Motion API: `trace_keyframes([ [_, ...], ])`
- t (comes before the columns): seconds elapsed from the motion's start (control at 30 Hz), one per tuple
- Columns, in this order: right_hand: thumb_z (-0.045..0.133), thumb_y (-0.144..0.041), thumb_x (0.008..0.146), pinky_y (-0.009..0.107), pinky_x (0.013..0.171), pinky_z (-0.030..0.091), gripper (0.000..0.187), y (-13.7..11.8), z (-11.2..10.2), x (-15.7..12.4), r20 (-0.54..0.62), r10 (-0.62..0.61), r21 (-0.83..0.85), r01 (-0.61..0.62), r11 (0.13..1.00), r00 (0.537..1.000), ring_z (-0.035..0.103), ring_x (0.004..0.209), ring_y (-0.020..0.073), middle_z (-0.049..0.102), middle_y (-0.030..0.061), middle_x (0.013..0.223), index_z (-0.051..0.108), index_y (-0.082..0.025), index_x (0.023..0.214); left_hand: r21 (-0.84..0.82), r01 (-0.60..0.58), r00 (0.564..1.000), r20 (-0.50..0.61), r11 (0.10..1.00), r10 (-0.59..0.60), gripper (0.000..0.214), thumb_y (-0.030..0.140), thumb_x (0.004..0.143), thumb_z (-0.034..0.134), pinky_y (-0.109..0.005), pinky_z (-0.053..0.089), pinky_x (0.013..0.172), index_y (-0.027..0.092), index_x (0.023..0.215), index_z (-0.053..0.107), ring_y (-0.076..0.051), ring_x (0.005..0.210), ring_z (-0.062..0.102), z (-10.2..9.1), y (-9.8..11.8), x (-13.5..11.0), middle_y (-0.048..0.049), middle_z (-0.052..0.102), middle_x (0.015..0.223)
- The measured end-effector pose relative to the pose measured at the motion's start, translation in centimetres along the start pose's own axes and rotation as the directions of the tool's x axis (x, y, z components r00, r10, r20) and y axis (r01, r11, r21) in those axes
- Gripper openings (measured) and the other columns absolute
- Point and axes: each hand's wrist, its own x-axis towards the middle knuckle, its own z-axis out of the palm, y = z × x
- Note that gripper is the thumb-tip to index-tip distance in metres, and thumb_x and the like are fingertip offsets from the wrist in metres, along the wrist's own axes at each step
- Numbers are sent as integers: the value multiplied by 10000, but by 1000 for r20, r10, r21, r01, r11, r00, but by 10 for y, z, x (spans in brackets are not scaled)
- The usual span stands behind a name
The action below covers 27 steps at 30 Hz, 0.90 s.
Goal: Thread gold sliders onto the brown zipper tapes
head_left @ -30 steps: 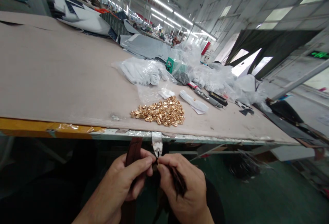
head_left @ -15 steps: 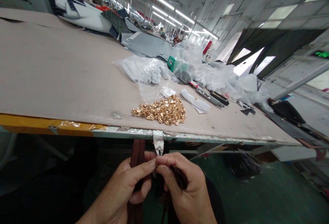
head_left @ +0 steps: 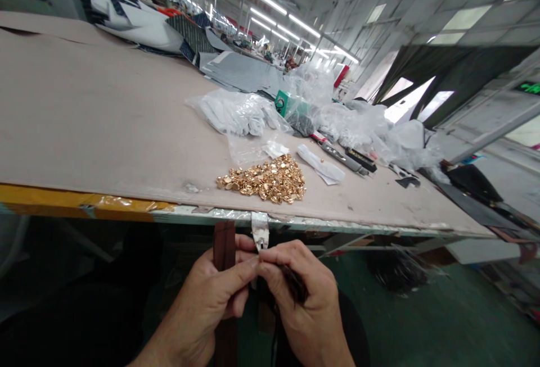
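Note:
My left hand is closed, with a long dark brown zipper tape running between its fingers and hanging down below. My right hand is closed around a bunched dark brown strip, which looks like the same zipper tape. Thumbs and fingertips of both hands meet just under a metal clip fixed to the table edge. What the fingertips pinch there is hidden. A pile of small gold metal pieces, apparently zipper sliders, lies on the table right behind the clip.
The beige table has a taped front edge. Clear plastic bags, a green box, a grey box cutter and folded white paper lie beyond the pile. Grey sheets are stacked farther back. A black plastic bag sits under the table.
Both hands have risen slightly toward the metal clip, and the fingertips are now closer to its tip. The zipper tape's upper end has moved up a little with my left hand.

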Motion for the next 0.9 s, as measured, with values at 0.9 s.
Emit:
trace_keyframes([
  [0.9,804,-183,677,215,543,415,106,1,3,8,154,339,487,-370,791,928,536,566,99,622,-18,646,700,-161,680,155,-5,929,367,988,-53,389,516,600,790,-178,217,417,178,726,644,-54,427,327,-4,-2,-15,62,456,499],
])
